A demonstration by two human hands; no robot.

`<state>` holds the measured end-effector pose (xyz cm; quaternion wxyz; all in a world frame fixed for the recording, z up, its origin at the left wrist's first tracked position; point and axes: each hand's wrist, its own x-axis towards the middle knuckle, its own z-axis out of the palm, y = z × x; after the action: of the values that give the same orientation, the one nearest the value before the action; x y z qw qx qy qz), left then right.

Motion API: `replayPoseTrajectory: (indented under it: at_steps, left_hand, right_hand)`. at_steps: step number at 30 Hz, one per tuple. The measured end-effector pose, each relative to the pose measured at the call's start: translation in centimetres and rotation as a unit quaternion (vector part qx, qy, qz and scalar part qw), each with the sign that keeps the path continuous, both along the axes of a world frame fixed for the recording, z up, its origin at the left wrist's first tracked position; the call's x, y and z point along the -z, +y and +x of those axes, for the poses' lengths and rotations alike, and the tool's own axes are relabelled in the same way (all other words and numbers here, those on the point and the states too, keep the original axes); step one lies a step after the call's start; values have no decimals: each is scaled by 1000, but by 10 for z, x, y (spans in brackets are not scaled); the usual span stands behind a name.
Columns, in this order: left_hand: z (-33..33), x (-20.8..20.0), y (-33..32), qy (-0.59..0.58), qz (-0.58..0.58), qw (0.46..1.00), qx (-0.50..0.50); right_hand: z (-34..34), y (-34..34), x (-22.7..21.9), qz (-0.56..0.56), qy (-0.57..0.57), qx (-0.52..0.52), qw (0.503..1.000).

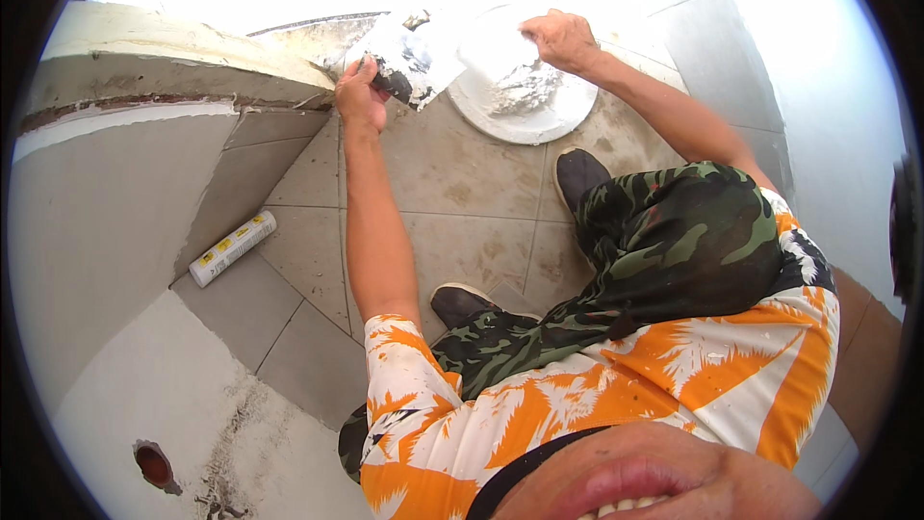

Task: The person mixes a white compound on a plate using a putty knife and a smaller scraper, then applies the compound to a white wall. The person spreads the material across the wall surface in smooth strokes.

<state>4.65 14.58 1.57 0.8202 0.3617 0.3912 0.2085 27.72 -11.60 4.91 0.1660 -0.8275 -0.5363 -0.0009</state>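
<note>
Trowel blade [409, 63], flat grey metal smeared with white paste, gripped by its dark handle in the left hand [361, 96], fingers wrapped tight around it, blade angled up and to the right of that hand. Right hand [561, 39] reached out over a round white basin [553, 120] holding a heap of white powdery mix [525, 87]; fingers curled down at the far side of the heap, though whether anything was pinched in them could not be told. Basin set on dusty grey floor tiles [462, 183], just right of the left hand and directly beneath the right one. White cylindrical sealant tube with a yellow label [231, 248] lay on the tiles well below and left of the left hand, beside a pale grey wall panel [96, 212]. Two dark shoes [577, 178] planted on the tiles nearer the body than both hands, under camouflage trousers [674, 231].
</note>
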Motion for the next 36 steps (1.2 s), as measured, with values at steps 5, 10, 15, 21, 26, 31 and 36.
replayPoseTrajectory:
  at_steps: [5,10,15,21,26,31,36]
  left_hand:
    - [0,5,-3,-8,-11,1000,-12]
    - [9,14,-2,-6,-11,1000,-1]
    - [10,13,-4,64,49,996,27]
    - [39,27,-13,118,113,981,105]
    - [35,27,-4,167,139,971,103]
    - [7,-1,-20,33,57,998,-17]
    - [28,-35,-113,-52,-145,985,-78]
  right_hand:
    - [2,16,17,-112,20,100,988]
    - [-6,24,10,-91,53,-199,974]
    - [-2,-14,-32,-10,67,-211,975]
    - [-21,-67,-51,211,414,37,885]
    - [-19,-95,-31,345,644,148,666]
    - [-45,-81,-84,429,711,114,546]
    - [-76,-56,-120,418,510,-79,748]
